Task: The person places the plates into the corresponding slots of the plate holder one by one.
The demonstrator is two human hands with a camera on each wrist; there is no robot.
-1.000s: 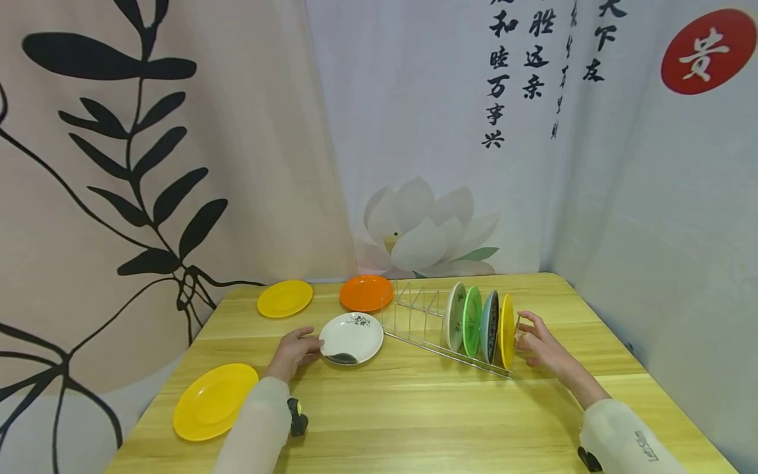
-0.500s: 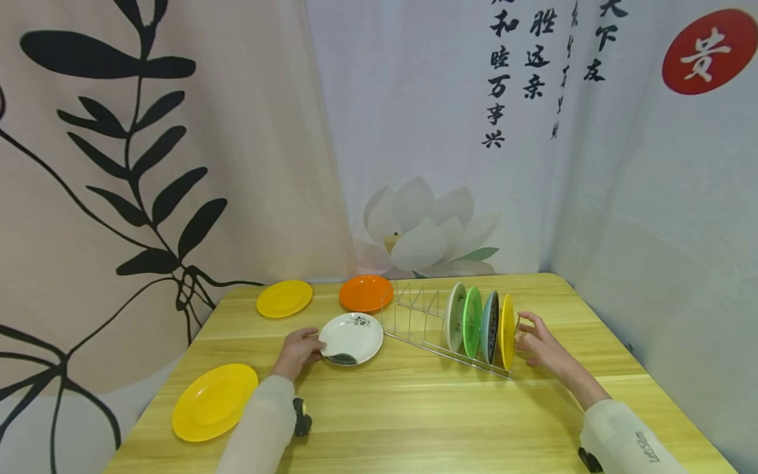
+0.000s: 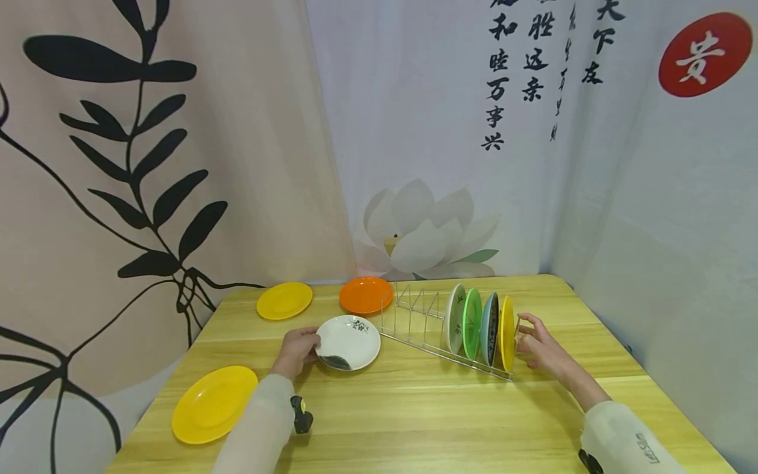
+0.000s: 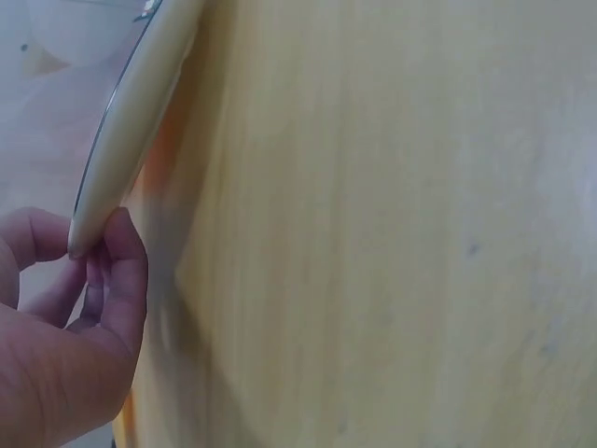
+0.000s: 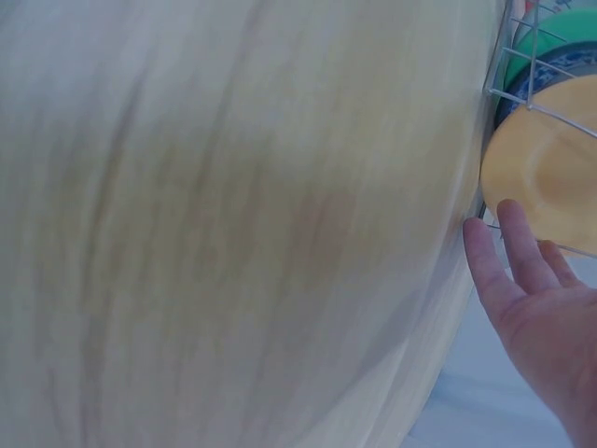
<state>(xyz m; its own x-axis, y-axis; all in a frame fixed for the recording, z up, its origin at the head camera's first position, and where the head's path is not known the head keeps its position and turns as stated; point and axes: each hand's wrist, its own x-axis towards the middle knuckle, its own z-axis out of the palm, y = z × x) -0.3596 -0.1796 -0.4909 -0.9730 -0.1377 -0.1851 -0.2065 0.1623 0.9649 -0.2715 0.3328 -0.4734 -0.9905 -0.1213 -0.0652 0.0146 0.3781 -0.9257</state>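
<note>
1. The left hand [image 3: 298, 352] is pinching the near-left rim of a white plate [image 3: 348, 342], its thumb and fingers pressing from opposite faces.
2. This plate, showing a dark flower print and a dark patch at its rim, is sitting left of the worktop's [image 3: 403, 421] centre; in the left wrist view it is tilting, with fingers reaching between it and the wood. Whether its far rim is touching the worktop, I cannot tell.
3. The right hand [image 3: 540, 342] is gripping nothing; its fingers are extending to the right end of a wire dish rack [image 3: 416, 345], and the fingertips are resting at the end wire, just beside the outermost plate.
4. The rack is standing right of centre, nearer the worktop's back edge, running obliquely.
5. Four plates are standing on edge in the rack's right half: from left, a white plate with a dark print [image 3: 455, 319], a green plate [image 3: 472, 324], a blue plate with a dark patterned face [image 3: 489, 329] and an upright yellow plate [image 3: 507, 334].
6. An orange plate [image 3: 366, 295] is lying flat by the back edge, just left of the rack.
7. One flat yellow plate [image 3: 284, 301] is lying near the back-left corner; a second flat yellow plate [image 3: 214, 405] is lying along the left edge, beside the left sleeve [image 3: 258, 421].
8. Behind the back edge, a printed curtain [image 3: 414, 197] is hanging.
</note>
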